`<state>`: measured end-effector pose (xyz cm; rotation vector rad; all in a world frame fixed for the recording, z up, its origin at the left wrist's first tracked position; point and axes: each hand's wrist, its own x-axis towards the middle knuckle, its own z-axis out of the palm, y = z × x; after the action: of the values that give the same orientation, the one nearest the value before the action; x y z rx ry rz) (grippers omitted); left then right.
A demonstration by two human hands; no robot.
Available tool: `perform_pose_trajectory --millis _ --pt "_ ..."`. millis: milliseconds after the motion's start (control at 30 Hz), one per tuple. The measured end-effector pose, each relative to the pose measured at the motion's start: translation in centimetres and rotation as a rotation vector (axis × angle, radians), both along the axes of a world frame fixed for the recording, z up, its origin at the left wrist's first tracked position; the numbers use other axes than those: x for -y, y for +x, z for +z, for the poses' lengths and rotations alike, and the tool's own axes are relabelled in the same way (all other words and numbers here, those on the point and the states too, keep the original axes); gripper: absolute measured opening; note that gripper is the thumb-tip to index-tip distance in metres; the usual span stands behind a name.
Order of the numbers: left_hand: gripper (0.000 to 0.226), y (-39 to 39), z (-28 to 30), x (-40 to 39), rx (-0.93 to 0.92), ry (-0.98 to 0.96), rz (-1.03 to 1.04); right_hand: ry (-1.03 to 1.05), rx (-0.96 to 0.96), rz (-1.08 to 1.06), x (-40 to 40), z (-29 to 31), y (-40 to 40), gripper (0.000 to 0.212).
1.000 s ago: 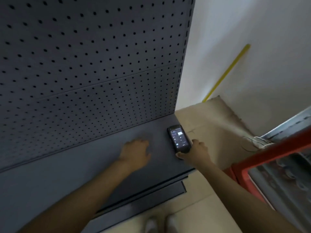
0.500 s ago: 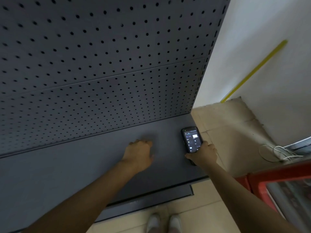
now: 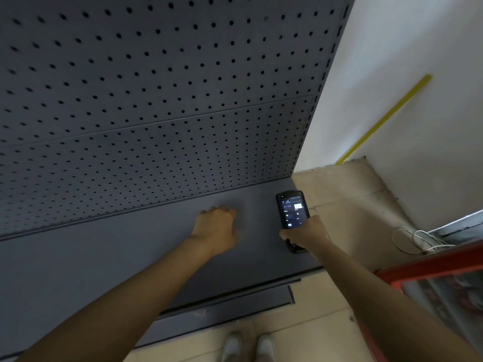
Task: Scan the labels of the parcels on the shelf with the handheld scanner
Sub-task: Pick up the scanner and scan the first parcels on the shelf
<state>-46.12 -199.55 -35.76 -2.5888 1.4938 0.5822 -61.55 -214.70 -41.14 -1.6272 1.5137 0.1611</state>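
On shelf (image 3: 130,257): right grip (image 3: 307,232) around scanner (image 3: 292,211)

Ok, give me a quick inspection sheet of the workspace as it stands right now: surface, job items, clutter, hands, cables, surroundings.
Surface: dark grey metal shelf below a perforated back panel; bare.
Job's things: black handheld scanner, screen lit, at the shelf's right end; no parcels seen.
Clutter: nothing seen on the shelf.
Hands: left hand curled, knuckles up, resting on the shelf, holding nothing visible; right hand gripping the scanner's lower end.
Cables: white coiled cable on the floor, right of the shelf.
Surroundings: white wall with a yellow strip, beige tiled floor, red-framed bin at right.
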Motion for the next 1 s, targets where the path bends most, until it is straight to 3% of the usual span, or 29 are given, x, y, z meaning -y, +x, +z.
perform_pose_trajectory --millis 267,367,467,567,767,900,1000 --pt "0.042 0.7 3.4 -0.4 0.055 -0.054 -0.005 0.019 0.211 0.0 -1.5 5.3 1.1 0.074" --pt "0.038 0.9 5.7 -1.2 0.09 -0.079 -0.004 -0.007 0.29 0.048 -2.6 8.2 1.3 0.04" --pt "0.035 1.1 8.0 -2.7 0.123 -0.119 0.029 -0.047 0.337 0.123 -4.0 10.0 2.2 0.045" --pt "0.034 1.7 9.9 -5.2 0.155 -0.151 0.099 -0.088 0.382 0.215 -6.1 12.1 3.8 0.068" --pt "0.041 2.1 13.2 -12.6 0.206 -0.203 0.355 -0.026 0.516 0.484 -11.7 15.6 8.3 0.07" --pt "0.046 1.7 14.8 -20.0 0.238 -0.223 0.585 0.078 0.603 0.687 -18.0 17.4 11.4 0.045" --pt "0.047 0.8 15.6 -26.7 0.292 -0.21 0.743 0.101 0.608 0.81 -24.2 17.7 13.4 0.067"
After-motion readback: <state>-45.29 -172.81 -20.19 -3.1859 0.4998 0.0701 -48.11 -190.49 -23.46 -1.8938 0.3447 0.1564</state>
